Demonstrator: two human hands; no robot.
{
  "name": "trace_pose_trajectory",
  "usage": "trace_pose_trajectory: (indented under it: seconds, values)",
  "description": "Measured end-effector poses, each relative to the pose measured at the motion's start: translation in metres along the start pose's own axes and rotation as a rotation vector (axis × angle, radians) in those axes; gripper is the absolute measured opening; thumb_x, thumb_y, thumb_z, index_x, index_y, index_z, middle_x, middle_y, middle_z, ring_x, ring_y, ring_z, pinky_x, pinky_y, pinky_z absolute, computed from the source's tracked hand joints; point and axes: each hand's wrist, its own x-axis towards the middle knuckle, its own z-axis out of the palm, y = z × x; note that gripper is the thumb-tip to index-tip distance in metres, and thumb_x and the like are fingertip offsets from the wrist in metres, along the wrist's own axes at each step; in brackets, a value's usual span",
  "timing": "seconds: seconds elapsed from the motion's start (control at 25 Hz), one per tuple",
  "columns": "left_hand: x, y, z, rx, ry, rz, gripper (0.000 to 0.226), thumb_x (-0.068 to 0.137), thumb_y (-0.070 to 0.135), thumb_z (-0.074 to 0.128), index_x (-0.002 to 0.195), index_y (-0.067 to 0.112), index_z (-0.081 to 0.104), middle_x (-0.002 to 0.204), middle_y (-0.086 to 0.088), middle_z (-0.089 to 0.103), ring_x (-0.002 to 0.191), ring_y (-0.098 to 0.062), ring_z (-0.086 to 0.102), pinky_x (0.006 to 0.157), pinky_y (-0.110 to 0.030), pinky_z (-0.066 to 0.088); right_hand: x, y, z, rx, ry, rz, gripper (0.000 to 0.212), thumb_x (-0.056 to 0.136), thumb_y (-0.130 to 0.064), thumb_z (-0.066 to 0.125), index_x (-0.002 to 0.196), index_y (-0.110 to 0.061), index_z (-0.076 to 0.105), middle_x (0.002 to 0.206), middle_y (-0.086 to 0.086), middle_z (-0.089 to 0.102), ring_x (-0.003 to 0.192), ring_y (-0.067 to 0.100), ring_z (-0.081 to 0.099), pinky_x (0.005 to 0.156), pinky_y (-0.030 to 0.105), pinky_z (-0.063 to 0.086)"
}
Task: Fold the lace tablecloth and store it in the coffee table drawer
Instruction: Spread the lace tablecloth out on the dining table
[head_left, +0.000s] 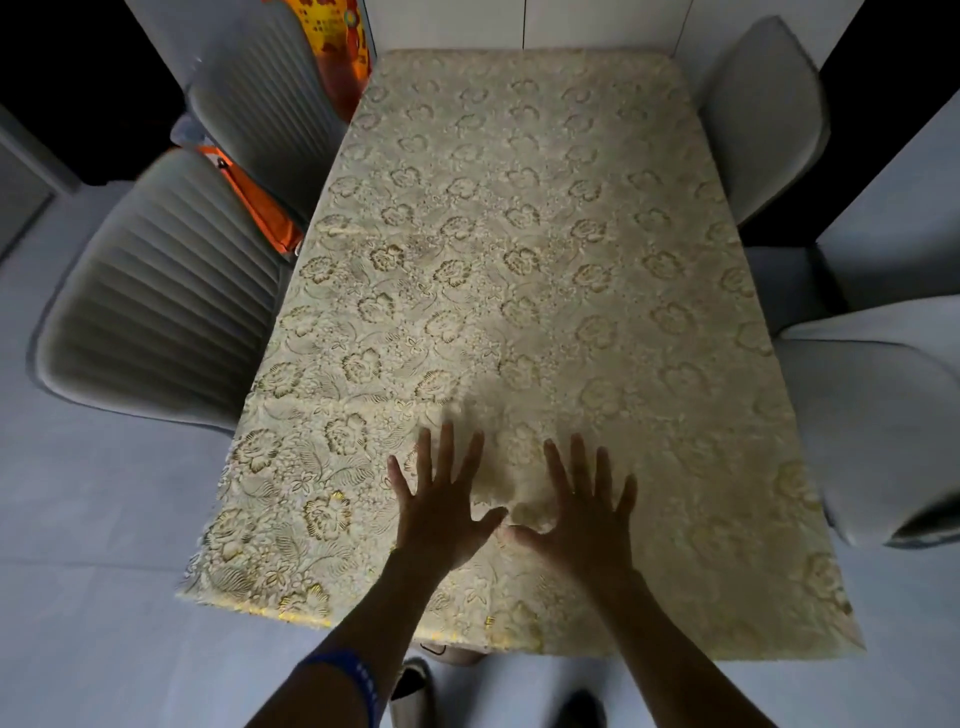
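A cream lace tablecloth (519, 260) with a gold flower pattern lies spread flat over a long table and hangs over its near edge. My left hand (441, 499) rests palm down on the cloth near the front edge, fingers spread. My right hand (582, 504) lies flat beside it, also with fingers spread, the two thumbs nearly touching. Neither hand holds anything. A blue band sits on my left forearm. No coffee table or drawer is in view.
Two grey ribbed chairs (171, 291) stand along the table's left side, with an orange bag (265, 208) between them. Two pale chairs (878, 415) stand on the right. My feet (415, 686) show on the light floor below the near edge.
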Motion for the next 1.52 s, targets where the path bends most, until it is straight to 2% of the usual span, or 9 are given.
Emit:
trace_pose_trajectory:
  seconds: [0.12,0.36,0.56,0.68,0.8,1.04,1.16,1.28,1.52]
  values:
    - [0.015,-0.018,0.019,-0.028,-0.091,0.057,0.092,0.083,0.079,0.032,0.148,0.042,-0.022,0.157,0.0,-0.033,0.145,-0.03,-0.027,0.11,-0.069,-0.013,0.007,0.013,0.02,-0.013,-0.064,0.014,0.111,0.067,-0.093,0.027,0.149,-0.034,-0.02,0.161,0.003,-0.02,0.149,0.033,-0.011,0.114,0.064,0.002]
    - [0.009,-0.012,0.02,0.009,0.007,0.102,0.064,0.092,0.063,0.041,0.15,0.038,0.027,0.164,-0.003,0.005,0.149,-0.03,0.011,0.115,-0.064,0.001,-0.003,0.013,0.013,-0.011,0.057,-0.051,0.08,0.083,-0.069,0.047,0.151,-0.033,0.026,0.161,-0.001,0.021,0.145,0.033,0.024,0.108,0.054,0.028]
    - [-0.009,0.009,0.012,-0.048,0.236,0.138,0.028,0.076,0.013,0.08,0.103,0.017,0.074,0.125,-0.013,0.064,0.117,-0.037,0.06,0.101,-0.075,0.03,-0.014,-0.001,0.008,-0.003,0.138,-0.035,0.039,0.086,-0.041,0.063,0.123,-0.027,0.063,0.13,0.0,0.06,0.112,0.03,0.056,0.087,0.046,0.044]
    - [-0.015,0.016,0.006,-0.056,0.141,0.096,0.031,0.087,0.009,0.059,0.115,0.018,0.067,0.139,-0.002,0.054,0.137,-0.027,0.042,0.115,-0.066,0.003,-0.024,-0.009,0.007,-0.043,0.147,-0.041,0.009,0.083,-0.02,0.067,0.092,-0.02,0.07,0.098,0.001,0.065,0.084,0.027,0.061,0.071,0.041,0.049]
    - [-0.024,0.014,-0.001,0.052,0.229,0.184,0.023,0.071,0.01,0.076,0.092,0.02,0.074,0.133,-0.004,0.061,0.129,-0.035,0.05,0.107,-0.072,0.024,-0.025,-0.012,-0.004,-0.063,0.1,-0.071,0.01,0.081,-0.014,0.068,0.091,-0.016,0.068,0.094,0.003,0.063,0.083,0.026,0.062,0.068,0.039,0.051]
    - [-0.019,0.0,-0.025,-0.035,0.492,0.274,0.022,0.067,0.012,0.068,0.088,0.018,0.066,0.125,-0.006,0.057,0.121,-0.033,0.049,0.108,-0.067,0.028,0.028,-0.013,-0.039,0.173,0.068,-0.241,0.077,0.087,-0.059,0.046,0.153,-0.031,0.019,0.161,0.002,0.017,0.137,0.016,0.027,0.098,0.04,0.034]
    - [0.0,0.001,-0.037,-0.059,0.555,0.3,0.029,0.084,0.025,0.055,0.113,0.023,0.061,0.142,-0.011,0.049,0.136,-0.038,0.039,0.111,-0.069,0.018,0.062,-0.032,-0.047,-0.077,0.026,-0.257,0.04,0.097,-0.039,0.036,0.136,-0.034,0.045,0.143,-0.006,0.048,0.128,0.017,0.045,0.097,0.036,0.033]
    - [0.017,-0.002,-0.057,0.03,0.473,0.144,0.08,0.085,0.063,0.051,0.152,0.027,0.027,0.162,-0.014,0.015,0.148,-0.042,0.01,0.111,-0.071,0.005,0.077,-0.034,-0.077,0.032,0.216,-0.068,0.034,0.09,-0.021,0.052,0.121,-0.031,0.062,0.136,-0.012,0.055,0.131,0.019,0.042,0.103,0.037,0.032]
    - [0.051,0.007,-0.129,-0.014,0.499,-0.036,0.123,0.065,0.077,0.062,0.155,0.028,-0.006,0.163,-0.013,-0.005,0.148,-0.04,-0.006,0.109,-0.071,0.007,0.098,-0.048,-0.223,0.624,0.736,-0.059,0.051,0.07,0.005,0.052,0.114,-0.012,0.071,0.131,0.006,0.062,0.122,0.029,0.052,0.1,0.032,0.041]
